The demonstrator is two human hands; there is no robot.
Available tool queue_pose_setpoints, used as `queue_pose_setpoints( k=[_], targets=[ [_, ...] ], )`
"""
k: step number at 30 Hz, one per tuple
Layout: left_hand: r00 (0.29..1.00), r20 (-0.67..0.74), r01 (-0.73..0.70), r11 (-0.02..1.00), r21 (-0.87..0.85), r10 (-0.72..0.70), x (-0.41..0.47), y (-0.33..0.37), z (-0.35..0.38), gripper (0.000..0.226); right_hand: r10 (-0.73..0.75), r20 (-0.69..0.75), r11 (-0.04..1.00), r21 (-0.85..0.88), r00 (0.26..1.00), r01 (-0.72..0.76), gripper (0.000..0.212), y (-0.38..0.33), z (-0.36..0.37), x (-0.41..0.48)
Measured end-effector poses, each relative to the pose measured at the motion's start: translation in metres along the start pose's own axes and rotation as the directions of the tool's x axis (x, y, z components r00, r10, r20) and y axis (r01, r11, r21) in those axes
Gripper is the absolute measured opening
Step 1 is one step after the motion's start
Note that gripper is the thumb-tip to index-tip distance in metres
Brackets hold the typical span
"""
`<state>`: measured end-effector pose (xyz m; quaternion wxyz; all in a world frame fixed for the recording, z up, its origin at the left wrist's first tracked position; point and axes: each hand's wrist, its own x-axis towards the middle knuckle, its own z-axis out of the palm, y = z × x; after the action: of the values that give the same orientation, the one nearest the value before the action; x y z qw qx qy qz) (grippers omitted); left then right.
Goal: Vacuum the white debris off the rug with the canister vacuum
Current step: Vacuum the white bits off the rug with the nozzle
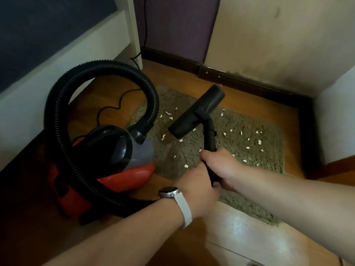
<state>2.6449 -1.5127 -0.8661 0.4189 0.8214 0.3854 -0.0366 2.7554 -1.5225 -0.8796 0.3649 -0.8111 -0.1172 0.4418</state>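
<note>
We look down into a corner of a home, where a polished wooden floor (249, 104) meets a dark skirting board (249, 84) under a scuffed cream wall (278, 35), a shaggy rug (269, 150) lies nearby and a household canister vacuum (124, 173) stands with its cord (115, 108) trailing.

Dim, warm indoor light in a soft wide-angle picture.
A pale glare patch lies on the wooden floor (240, 225) beside my right forearm (288, 204), and a small sheen sits on the black dome of the canister vacuum (115, 148). The lower left corner sinks into deep shadow. The black wand (209, 139) I grip shows almost no surface detail. Against the rug (240, 121) the white debris (247, 147) stands out bright. My forearms, close to the lens, look soft, and the walls at the edges lean and bow outward.
</note>
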Motion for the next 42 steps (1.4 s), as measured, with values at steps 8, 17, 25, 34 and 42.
queue_pose_setpoints(
  k=[8, 17, 25, 34, 42],
  targets=[
    [0.904, 0.415, -0.196, 0.765, 0.613, -0.100, -0.010, -0.031, -0.060, 0.037, -0.084, -0.075, 0.979, -0.194, 0.994, 0.068, 0.027, -0.003, -0.079, 0.043],
    [0.914, 0.072, -0.254, 0.422, 0.870, 0.400, -0.009, -0.024, -0.129, 0.026, -0.171, 0.049, 0.777, -0.608, 0.984, 0.165, 0.028, -0.019, -0.140, 0.054],
    [0.791, 0.167, -0.500, 0.465, 0.731, 0.588, -0.014, -0.002, -0.050, 0.027, -0.364, 0.054, 0.346, -0.919, 0.930, 0.189, 0.026, -0.027, -0.118, 0.055],
    [0.798, 0.187, -0.534, 0.528, 0.661, 0.573, -0.001, -0.039, 0.023, 0.030, -0.407, 0.167, 0.174, -0.951, 0.898, 0.256, 0.020, -0.020, -0.115, 0.060],
    [0.891, 0.212, -0.437, 0.630, 0.642, 0.402, 0.003, -0.025, -0.031, 0.071, -0.324, 0.120, 0.244, -0.948, 0.938, 0.206, 0.024, -0.009, -0.132, 0.062]
  ],
)
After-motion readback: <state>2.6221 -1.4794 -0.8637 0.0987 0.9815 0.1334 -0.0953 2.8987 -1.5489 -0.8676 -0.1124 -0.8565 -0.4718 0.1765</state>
